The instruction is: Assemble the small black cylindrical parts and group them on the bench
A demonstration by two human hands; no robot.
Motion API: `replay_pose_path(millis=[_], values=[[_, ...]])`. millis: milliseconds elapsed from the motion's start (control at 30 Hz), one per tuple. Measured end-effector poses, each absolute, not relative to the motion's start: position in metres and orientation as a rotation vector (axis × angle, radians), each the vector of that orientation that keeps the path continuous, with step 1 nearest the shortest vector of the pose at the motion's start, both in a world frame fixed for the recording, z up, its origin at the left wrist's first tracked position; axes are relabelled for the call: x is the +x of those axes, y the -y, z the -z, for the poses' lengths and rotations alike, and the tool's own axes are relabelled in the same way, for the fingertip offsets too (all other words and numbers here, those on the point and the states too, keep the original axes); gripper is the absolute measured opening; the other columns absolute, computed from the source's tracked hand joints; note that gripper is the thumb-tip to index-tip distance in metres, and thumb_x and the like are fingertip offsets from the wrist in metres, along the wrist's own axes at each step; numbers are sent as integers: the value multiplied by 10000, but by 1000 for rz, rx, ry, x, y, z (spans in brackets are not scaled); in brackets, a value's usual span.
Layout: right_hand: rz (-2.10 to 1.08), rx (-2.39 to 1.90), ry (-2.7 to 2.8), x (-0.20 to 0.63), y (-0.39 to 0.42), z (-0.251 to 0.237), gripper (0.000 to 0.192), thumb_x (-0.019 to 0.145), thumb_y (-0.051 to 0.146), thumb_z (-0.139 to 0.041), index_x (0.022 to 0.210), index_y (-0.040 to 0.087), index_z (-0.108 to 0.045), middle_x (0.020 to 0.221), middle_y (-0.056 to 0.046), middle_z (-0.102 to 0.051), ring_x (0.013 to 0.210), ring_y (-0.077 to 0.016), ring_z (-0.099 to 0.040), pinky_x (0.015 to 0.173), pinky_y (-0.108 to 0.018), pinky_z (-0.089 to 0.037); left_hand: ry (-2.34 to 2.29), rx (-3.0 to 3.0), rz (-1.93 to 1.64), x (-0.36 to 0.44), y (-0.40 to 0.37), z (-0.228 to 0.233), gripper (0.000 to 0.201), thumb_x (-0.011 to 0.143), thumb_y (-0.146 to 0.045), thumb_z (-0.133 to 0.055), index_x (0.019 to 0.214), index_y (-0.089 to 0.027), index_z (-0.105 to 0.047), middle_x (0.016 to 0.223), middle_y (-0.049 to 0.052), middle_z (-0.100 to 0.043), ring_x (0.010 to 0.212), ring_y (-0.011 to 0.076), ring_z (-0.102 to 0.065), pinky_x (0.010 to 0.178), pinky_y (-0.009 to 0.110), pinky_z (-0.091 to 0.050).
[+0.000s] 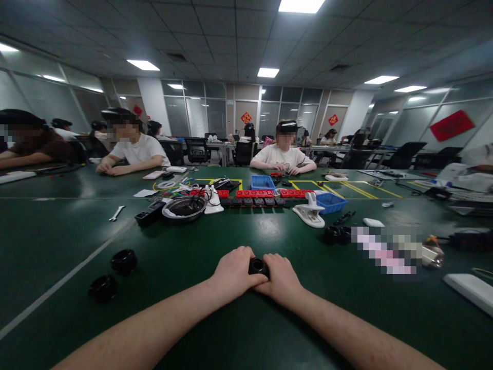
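Between my two hands, low over the green table (185, 329) or resting on it, is a round black part (258, 266) with a hollow centre; its exact kind I cannot make out. My left hand (235, 270) is closed around its left side, thumb reaching across the front. Wrapped on the right side is my right hand (280, 277), its thumb meeting the left one. The fingers hide much of the part. Two similar black parts (124, 261) stand to the left, and a pair of black round parts (337, 235) sits to the right.
Ahead lie red and black power strips (254, 193), a metal bowl (185, 209), a white clip base (310, 210) and blue bins (331, 203). A wrench (117, 213) lies left, a white bar (470, 292) right. Other people sit across the table.
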State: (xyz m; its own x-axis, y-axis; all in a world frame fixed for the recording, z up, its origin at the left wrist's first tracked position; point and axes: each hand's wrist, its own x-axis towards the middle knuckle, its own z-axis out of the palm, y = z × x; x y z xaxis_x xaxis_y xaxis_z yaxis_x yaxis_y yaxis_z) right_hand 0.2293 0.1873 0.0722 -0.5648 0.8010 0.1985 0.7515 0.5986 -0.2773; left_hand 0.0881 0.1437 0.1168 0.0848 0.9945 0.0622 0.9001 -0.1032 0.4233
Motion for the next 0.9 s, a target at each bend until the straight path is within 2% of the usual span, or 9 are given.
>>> replay_pose_path(millis=[100, 233, 467, 900], values=[[-299, -1135, 2562, 233, -188, -76, 467, 565, 557, -592, 807, 167, -508, 820, -47, -519, 770, -207, -452, 650, -307, -321, -1753, 2104, -489, 81, -148, -116, 397, 582, -485, -603, 831, -188, -517, 833, 20, -514, 747, 178, -497, 592, 253, -360], [-630, -822, 2696, 242, -199, -82, 522, 558, 488, -646, 958, 182, -511, 875, -30, -520, 808, -193, -453, 700, -299, -344, -1465, 2121, -422, 68, -154, -118, 414, 582, -469, -617, 873, -190, -524, 850, 7, -503, 733, 150, -489, 570, 219, -361], [-887, -592, 2774, 250, -211, -89, 397, 613, 364, -656, 959, 194, -560, 906, -19, -515, 864, -186, -438, 767, -293, -342, -1321, 2180, -382, 64, -157, -121, 426, 569, -454, -645, 895, -205, -530, 870, -2, -484, 758, 143, -462, 588, 209, -353], [-936, -614, 2704, 247, -214, -82, 369, 560, 342, -697, 868, 172, -585, 841, -10, -523, 818, -180, -455, 722, -276, -355, -1347, 2193, -373, 66, -157, -118, 433, 567, -485, -633, 881, -204, -529, 847, -3, -486, 748, 146, -459, 588, 212, -345]])
